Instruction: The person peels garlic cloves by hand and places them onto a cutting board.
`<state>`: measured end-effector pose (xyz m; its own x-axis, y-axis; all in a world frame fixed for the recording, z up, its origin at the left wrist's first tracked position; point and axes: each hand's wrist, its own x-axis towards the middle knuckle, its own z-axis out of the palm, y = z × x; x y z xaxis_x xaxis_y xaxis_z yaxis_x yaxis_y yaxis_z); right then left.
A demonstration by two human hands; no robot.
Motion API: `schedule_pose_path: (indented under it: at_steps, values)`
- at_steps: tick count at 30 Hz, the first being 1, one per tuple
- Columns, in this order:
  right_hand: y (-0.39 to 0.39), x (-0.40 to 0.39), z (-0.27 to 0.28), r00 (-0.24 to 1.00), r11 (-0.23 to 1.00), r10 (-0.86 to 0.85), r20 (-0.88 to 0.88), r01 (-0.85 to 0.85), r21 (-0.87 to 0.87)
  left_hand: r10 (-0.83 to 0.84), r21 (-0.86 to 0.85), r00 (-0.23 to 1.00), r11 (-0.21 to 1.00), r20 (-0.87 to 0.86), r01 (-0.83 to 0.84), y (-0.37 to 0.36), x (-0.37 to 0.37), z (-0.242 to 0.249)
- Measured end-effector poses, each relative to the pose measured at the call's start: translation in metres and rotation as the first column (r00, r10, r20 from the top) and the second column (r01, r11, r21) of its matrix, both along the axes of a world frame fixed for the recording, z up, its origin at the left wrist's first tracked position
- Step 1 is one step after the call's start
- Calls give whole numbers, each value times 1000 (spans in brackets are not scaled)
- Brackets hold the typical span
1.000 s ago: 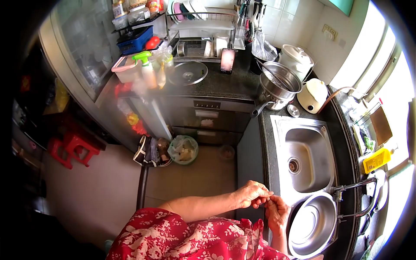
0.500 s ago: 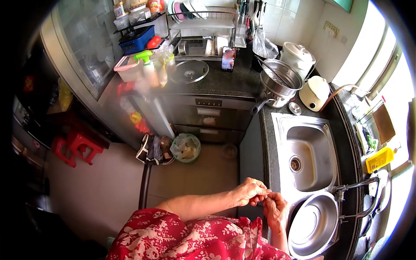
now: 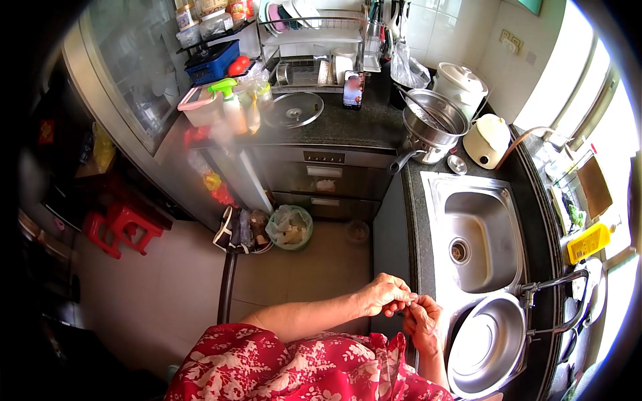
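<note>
My left hand (image 3: 386, 294) is closed, its thumb and fingers pinched together at the counter's edge. Fingertip to fingertip with it, my right hand (image 3: 422, 321) is closed too, the fingers curled. Whatever is between them, if anything, is too small or hidden to make out. Close beside my right hand a wide metal basin (image 3: 491, 341) stands tilted in the near part of the sink. Beyond it lies the steel sink bowl (image 3: 485, 227) with its round drain.
A curved faucet (image 3: 558, 284) reaches over the basin from the right. A steamer pot (image 3: 435, 120) with a handle stands on the far counter, near a cream kettle-like appliance (image 3: 486, 142). On the floor are a lined trash bin (image 3: 290, 228) and red stools (image 3: 124, 227).
My fingertips have shifted slightly against each other, still pinched together. The whole view has moved a little; nothing else has visibly changed.
</note>
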<state>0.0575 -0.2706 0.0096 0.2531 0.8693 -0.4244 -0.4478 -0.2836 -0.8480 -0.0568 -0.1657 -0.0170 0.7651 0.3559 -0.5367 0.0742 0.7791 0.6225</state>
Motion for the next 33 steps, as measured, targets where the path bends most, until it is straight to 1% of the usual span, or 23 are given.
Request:
schedule_pose_path:
  at_steps: [2, 3, 5, 8, 11, 18, 21, 23, 26, 30, 33]
  values:
    - [-1, 0, 0, 998, 1000, 20, 60, -21, 13, 3, 1, 1000, 1000, -7, -3, 1, 0, 0]
    - [-1, -1, 0, 998, 1000, 19, 61, -20, 13, 8, 9, 1000, 1000, 11, -8, 3, -1, -1]
    - [-1, -2, 0, 989, 999, 33, 144, -35, 16, 11, 18, 1000, 1000, 28, -12, 2, -1, -2]
    - [-2, 1, 2, 993, 998, 53, 109, -56, 28, 0, 51, 1000, 999, 10, 0, 0, -2, 0]
    - [-3, 2, 1, 988, 998, 56, 146, -61, 28, 12, 68, 999, 998, 33, -14, -3, -1, -1]
    - [-4, 3, 2, 990, 996, 83, 116, -86, 16, 4, 78, 1000, 997, 29, -7, -4, -4, -2]
    - [-5, 1, 4, 993, 996, 84, 77, -85, 14, -10, 74, 999, 997, 34, 7, -4, -5, -2]
    - [-5, 1, 4, 998, 997, 69, 10, -69, 17, -19, 75, 999, 997, 40, 16, -4, -5, -2]
    - [-4, 2, 2, 997, 997, 77, -25, -77, 27, -34, 98, 999, 995, 36, 30, -4, -6, -1]
    - [-3, -1, 4, 998, 998, 62, -26, -61, 17, -18, 137, 999, 991, 32, 14, -4, -6, 2]
    - [-1, -2, 3, 998, 998, 54, 24, -55, 15, -2, 171, 1000, 985, 20, -1, -2, -5, 4]
